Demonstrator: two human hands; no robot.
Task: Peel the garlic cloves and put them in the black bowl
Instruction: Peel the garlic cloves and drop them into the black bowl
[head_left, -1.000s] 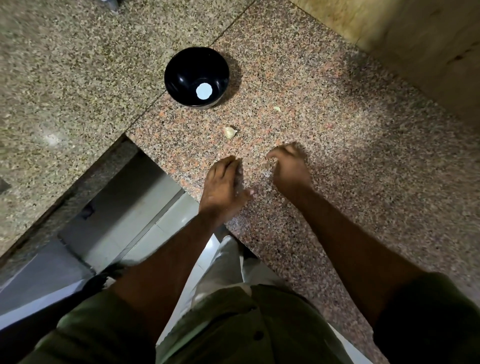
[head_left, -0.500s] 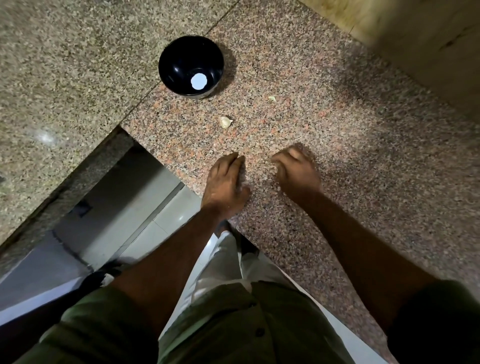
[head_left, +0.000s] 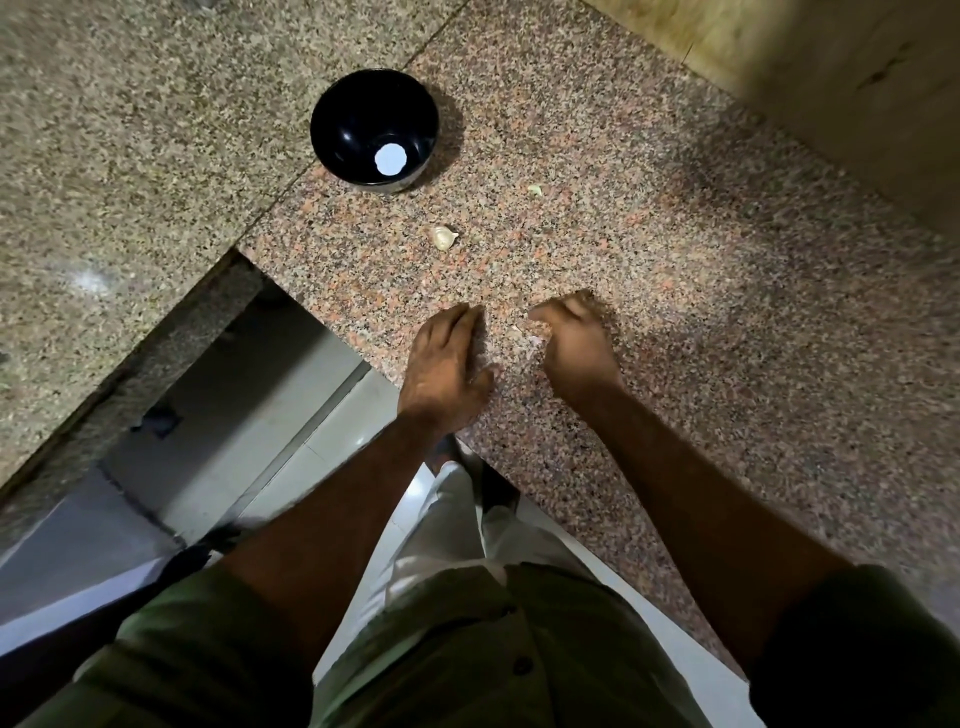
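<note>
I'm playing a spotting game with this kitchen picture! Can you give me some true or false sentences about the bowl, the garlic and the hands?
1. The black bowl stands on the stone counter. True.
2. The bowl is full of peeled garlic. False: no garlic shows inside it, only a white round spot.
3. A garlic clove lies on the counter between the bowl and the hands. True.
4. The left hand holds the bowl. False: it rests flat on the counter, away from the bowl.
5. The right hand has curled fingers. True.

The round glossy black bowl (head_left: 363, 124) shows 1 white disc at its bottom. The speckled pink-and-grey granite counter (head_left: 701, 312) carries 1 cream garlic clove (head_left: 443, 238). The short-sleeved cloth shirt (head_left: 457, 649) is olive green.
</note>
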